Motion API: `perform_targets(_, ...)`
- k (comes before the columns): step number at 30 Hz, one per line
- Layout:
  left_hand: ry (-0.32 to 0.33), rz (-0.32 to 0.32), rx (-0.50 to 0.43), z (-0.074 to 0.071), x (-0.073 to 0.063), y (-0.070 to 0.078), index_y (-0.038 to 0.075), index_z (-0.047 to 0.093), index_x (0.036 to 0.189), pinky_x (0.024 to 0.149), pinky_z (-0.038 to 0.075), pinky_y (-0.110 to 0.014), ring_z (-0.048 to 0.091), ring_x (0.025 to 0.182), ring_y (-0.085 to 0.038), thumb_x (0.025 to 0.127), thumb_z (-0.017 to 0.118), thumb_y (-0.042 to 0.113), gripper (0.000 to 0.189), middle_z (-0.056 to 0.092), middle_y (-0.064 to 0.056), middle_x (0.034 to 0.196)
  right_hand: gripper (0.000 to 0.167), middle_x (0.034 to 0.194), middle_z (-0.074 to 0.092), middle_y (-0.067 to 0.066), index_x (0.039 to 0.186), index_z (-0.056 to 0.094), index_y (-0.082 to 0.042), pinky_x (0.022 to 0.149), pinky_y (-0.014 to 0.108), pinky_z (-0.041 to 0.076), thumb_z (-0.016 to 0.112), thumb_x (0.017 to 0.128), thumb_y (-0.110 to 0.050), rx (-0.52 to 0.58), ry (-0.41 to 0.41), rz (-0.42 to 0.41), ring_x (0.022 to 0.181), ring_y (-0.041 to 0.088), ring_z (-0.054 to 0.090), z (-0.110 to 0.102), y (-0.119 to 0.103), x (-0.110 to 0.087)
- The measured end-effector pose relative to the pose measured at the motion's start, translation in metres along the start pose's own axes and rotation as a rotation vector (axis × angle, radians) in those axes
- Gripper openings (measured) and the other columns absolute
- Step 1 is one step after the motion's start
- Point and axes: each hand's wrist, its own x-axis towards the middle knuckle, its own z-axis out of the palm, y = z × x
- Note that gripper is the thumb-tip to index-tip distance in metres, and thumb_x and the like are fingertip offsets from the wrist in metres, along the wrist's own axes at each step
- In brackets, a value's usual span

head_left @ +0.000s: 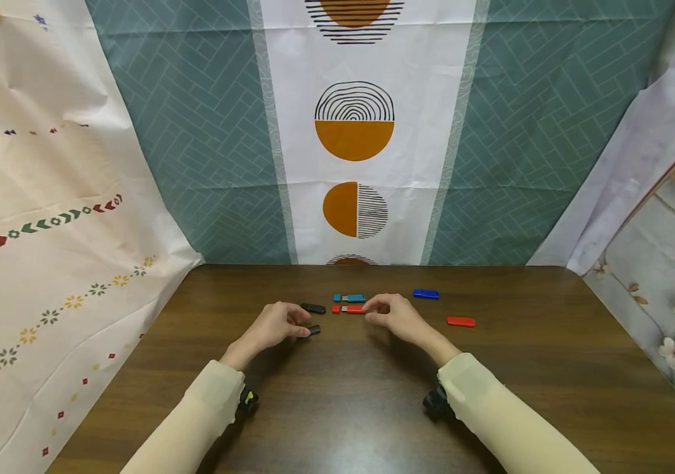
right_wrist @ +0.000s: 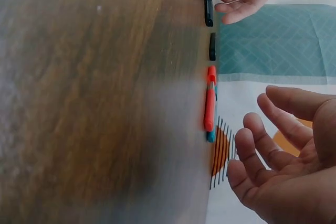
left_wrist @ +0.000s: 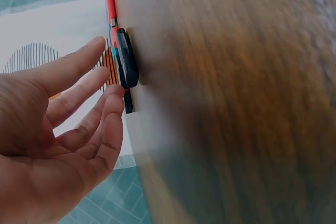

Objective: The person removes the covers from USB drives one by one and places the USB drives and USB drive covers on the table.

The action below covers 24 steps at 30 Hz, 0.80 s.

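My left hand (head_left: 275,324) hovers with its thumb and fingers apart beside two black USB sticks. The nearer black stick (left_wrist: 127,61) lies just off the fingertips; the farther one (head_left: 313,308) is a little behind it. My right hand (head_left: 395,320) holds nothing, its fingers loosely bent and spread in the right wrist view. Near its fingertips lies a red USB stick (head_left: 354,309), metal plug bare, with its small red cap (head_left: 336,309) just left of the plug. Directly behind is a teal USB stick (head_left: 354,298), also with its plug showing and its cap (head_left: 337,297) off to the left.
A blue USB stick (head_left: 426,294) lies at the back right, and another red one (head_left: 460,321) sits nearer, right of my right hand. The brown wooden table (head_left: 337,408) ends at a patterned cloth (head_left: 225,164) hanging behind it.
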Motion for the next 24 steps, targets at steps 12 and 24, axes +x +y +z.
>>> perform_targets(12, -0.038, -0.017, 0.021, -0.001, -0.001, -0.002, 0.005, 0.076, 0.112, 0.072, 0.049, -0.032, 0.058, 0.081, -0.015, 0.086, 0.087, 0.014, 0.03, 0.068, 0.0, 0.091, 0.019, 0.101, 0.068, 0.002, 0.116, 0.075, -0.003, 0.083, 0.037, 0.05, 0.069, 0.101, -0.014, 0.013, -0.035, -0.01, 0.093, 0.02, 0.058, 0.012, -0.008, 0.006)
perform_targets(24, -0.034, -0.007, 0.028, 0.007, 0.002, -0.002, 0.006, 0.077, 0.106, 0.07, 0.05, -0.031, 0.058, 0.081, -0.015, 0.083, 0.088, 0.008, 0.026, 0.067, -0.001, 0.09, 0.021, 0.098, 0.067, 0.002, 0.117, 0.073, 0.0, 0.083, 0.037, 0.05, 0.068, 0.101, -0.012, 0.02, -0.066, -0.048, 0.09, 0.017, 0.058, 0.025, -0.011, 0.012)
